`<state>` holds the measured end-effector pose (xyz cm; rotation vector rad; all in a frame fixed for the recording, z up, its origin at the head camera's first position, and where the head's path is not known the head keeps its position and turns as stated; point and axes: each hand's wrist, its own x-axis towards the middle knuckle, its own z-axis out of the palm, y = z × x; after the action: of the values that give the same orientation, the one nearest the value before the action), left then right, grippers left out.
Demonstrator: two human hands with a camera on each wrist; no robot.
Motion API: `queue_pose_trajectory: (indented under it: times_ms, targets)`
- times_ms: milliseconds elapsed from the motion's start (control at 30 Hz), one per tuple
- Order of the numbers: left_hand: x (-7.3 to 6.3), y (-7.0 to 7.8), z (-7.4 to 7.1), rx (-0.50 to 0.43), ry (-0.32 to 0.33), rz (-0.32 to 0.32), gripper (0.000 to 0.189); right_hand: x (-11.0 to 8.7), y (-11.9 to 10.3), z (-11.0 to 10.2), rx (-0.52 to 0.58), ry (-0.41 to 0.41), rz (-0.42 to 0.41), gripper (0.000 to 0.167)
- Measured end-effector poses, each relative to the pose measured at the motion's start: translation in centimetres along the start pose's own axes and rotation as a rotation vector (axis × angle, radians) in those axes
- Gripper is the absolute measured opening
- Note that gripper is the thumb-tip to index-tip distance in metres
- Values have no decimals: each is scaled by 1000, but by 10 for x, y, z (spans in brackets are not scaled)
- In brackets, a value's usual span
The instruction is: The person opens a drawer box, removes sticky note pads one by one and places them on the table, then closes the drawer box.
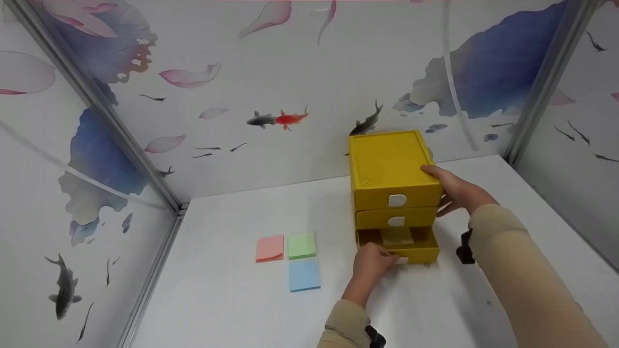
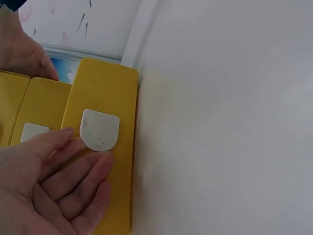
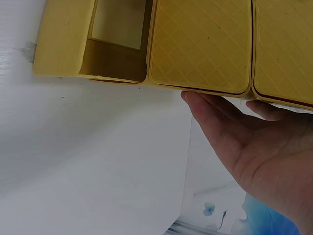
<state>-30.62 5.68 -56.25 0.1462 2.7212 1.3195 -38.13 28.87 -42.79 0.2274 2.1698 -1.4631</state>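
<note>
Left of the left hand's [image 1: 371, 264] fingers lie 3 sticky-note pads [image 1: 302, 245]; those fingers pinch the open bottom drawer [image 1: 424, 255] at its white tab [image 2: 99, 129], a sound hold on likely light, stiff plastic. Rightward, the right hand's [image 1: 459, 189] fingers, spread, brace the yellow drawer unit [image 1: 387, 162], which might otherwise slide.
</note>
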Motion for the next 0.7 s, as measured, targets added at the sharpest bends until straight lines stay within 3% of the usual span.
queue_pose_trajectory:
  times_ms: [233,700]
  targets:
    - [-10,1,-1,-38,-36,-42,21,1,1,0,9,0,9,103]
    - [-21,2,-2,-68,-87,-47,18,-1,-1,2,0,15,19,102]
